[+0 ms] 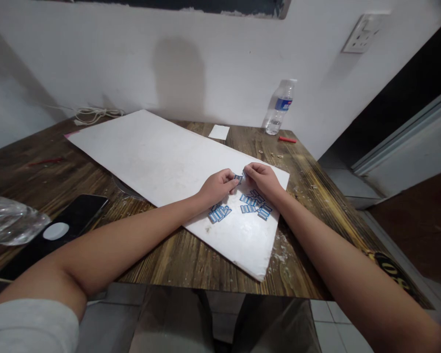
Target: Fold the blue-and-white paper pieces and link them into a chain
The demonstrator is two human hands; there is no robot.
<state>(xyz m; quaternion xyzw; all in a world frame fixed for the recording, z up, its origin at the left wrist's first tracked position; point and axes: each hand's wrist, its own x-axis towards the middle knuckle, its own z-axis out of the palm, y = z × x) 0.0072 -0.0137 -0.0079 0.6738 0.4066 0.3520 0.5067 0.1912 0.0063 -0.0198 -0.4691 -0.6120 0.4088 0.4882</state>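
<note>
My left hand (pixel 220 185) pinches a small blue-edged piece (pixel 237 179) with pale panels between thumb and fingers. Close beside it, my right hand (pixel 260 177) is closed, its fingertips on a small blue-edged bit (pixel 244 173) that mostly hides behind them. Both hands are over the right part of a white board (pixel 147 157). Under my right hand lies a loose pile of similar blue-edged pieces (pixel 255 202). A smaller overlapping group of blue-edged pieces (pixel 219 213) rests below my left hand.
The board lies on a dark wooden table (pixel 158 255). At the back stand a water bottle (pixel 280 108), a red stick-like object (pixel 287 139) and a white paper (pixel 219 132). A phone-like black slab (pixel 81 211), a white round lid (pixel 56 231) and a clear bottle (pixel 12 220) lie left.
</note>
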